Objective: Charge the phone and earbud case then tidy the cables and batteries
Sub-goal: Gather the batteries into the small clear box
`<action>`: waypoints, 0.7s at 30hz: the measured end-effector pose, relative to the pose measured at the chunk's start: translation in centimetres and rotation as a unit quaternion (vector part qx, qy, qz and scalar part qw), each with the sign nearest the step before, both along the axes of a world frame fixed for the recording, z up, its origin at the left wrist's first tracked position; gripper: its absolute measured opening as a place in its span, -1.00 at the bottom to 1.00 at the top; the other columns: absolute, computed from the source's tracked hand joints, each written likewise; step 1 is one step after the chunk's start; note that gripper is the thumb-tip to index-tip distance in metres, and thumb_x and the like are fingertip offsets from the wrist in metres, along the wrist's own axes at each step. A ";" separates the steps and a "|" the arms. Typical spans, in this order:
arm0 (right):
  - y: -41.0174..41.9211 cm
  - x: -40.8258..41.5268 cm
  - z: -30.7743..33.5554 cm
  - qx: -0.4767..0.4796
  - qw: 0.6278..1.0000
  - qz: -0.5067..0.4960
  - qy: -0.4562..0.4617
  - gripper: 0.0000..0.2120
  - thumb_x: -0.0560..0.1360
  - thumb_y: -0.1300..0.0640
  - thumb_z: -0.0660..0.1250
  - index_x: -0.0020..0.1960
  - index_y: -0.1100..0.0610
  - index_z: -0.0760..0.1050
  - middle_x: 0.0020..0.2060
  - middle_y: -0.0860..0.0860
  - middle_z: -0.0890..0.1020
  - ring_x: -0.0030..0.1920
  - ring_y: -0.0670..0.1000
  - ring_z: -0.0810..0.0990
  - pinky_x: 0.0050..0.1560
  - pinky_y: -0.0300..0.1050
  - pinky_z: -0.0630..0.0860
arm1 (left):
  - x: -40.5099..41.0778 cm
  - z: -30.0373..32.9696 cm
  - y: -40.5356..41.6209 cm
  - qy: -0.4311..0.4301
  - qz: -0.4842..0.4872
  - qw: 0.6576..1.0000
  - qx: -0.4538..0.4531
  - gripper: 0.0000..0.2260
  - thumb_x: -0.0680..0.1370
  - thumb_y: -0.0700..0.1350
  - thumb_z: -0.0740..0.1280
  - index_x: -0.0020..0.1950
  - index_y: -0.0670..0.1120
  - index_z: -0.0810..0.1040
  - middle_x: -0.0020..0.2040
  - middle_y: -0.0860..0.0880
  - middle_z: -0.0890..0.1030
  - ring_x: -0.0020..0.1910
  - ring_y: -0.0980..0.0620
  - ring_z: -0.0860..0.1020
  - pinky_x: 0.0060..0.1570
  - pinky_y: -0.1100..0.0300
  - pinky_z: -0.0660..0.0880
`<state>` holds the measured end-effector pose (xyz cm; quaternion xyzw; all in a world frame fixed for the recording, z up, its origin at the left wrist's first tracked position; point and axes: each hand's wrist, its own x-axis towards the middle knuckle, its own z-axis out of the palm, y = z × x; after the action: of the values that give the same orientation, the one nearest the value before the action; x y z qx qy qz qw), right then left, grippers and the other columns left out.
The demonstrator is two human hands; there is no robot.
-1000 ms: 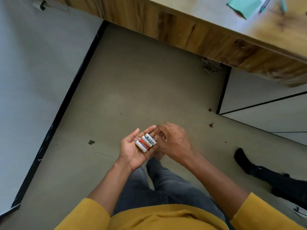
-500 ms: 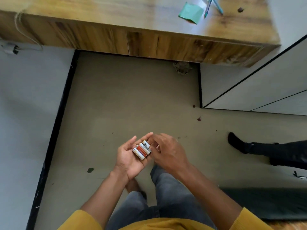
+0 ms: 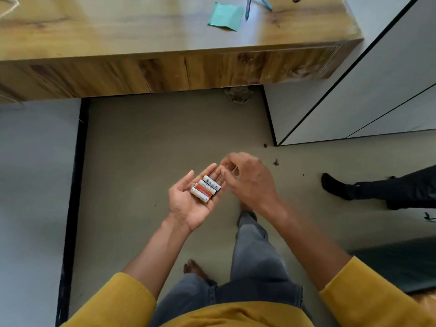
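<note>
The person is standing over a grey-beige floor [image 3: 146, 142], holding the left hand [image 3: 188, 204] palm up with its fingers loosely extended, not curled. Three or four AA batteries [image 3: 205, 188] are lying side by side across that palm near the base of the fingers; one is showing an orange label and the others are mostly white. The right hand [image 3: 247, 182] is hovering at the batteries' 3 o'clock, its back toward the camera and its fingers bending toward the left fingertips; the blur is making it impossible to tell whether it is pinching anything. At 12 o'clock from the hands a wooden desk [image 3: 165, 72] is standing, carrying a green paper square [image 3: 225, 17] and, just at the paper's 2 o'clock, a pen [image 3: 248, 7]. At 3 o'clock another person's dark-clothed leg [image 3: 377, 188] is reaching in across the floor.
</note>
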<state>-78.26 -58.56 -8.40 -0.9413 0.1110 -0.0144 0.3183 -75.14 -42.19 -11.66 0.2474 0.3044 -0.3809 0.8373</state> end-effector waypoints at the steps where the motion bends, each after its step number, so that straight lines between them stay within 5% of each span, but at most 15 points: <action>1: -1.3 1.3 -0.3 -0.008 1.000 0.003 -0.005 -0.94 0.55 0.05 0.37 0.00 -0.01 0.61 -0.16 -0.10 0.62 -0.16 -0.04 0.60 -0.12 0.06 0.61 | 0.9 -0.6 -1.0 0.001 0.004 1.000 -0.006 -0.53 0.71 -0.03 0.16 0.49 -0.33 0.47 0.41 -0.33 0.56 0.33 -0.28 0.62 0.43 -0.16 0.50; 5: -6.7 7.1 -2.0 -0.037 0.999 0.031 -0.008 -0.92 0.57 0.04 0.38 0.01 0.01 0.63 -0.15 -0.07 0.65 -0.16 -0.02 0.63 -0.08 0.02 0.63 | 4.6 -3.6 -5.2 0.017 0.035 0.999 -0.022 -0.55 0.71 -0.03 0.16 0.37 -0.36 0.57 0.43 -0.34 0.54 0.40 -0.33 0.56 0.55 -0.20 0.33; 11: -13.0 15.2 -6.7 -0.050 0.993 0.091 0.047 -0.85 0.60 0.02 0.36 0.09 0.03 0.65 -0.09 -0.06 0.69 -0.06 0.01 0.65 0.01 -0.02 0.59 | 8.9 -8.5 -10.0 0.032 0.100 0.993 -0.055 -0.54 0.71 -0.01 0.15 0.35 -0.35 0.59 0.40 -0.32 0.57 0.47 -0.31 0.50 0.51 -0.19 0.38; 21: -15.8 24.6 -24.8 -0.037 0.980 0.156 0.119 -0.69 0.55 -0.01 0.37 0.26 0.03 0.61 0.10 -0.01 0.72 0.10 0.10 0.69 0.16 0.01 0.59 | 15.2 -24.3 -13.9 0.063 0.166 0.982 -0.069 -0.53 0.70 0.00 0.12 0.31 -0.35 0.58 0.31 -0.32 0.63 0.35 -0.32 0.55 0.50 -0.18 0.38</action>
<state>-53.63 -74.40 -33.23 -0.9534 -0.0007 0.1431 0.2658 -59.90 -56.09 -35.92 0.1099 0.3666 -0.2713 0.8831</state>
